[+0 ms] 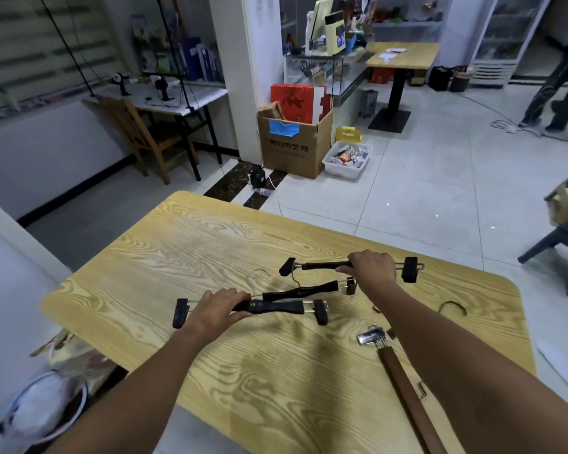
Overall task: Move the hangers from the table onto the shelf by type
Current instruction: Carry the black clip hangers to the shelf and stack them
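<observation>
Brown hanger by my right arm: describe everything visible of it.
The brown hanger lies flat on the wooden table, no hand on it. Its long bar, matte brown, runs diagonally out of the bottom of the view, with a shiny metal clip at its far end. The right forearm passes just beside it.

Open tabletop (164, 257) beyond 3 hangers (300, 292)

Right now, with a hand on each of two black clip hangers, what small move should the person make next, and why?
Probably lift both off the table together. The left hand covers the near black hanger, and the right hand curls over the far black hanger; they match, so they belong together by type. The middle black hanger and brown hanger can wait.
</observation>
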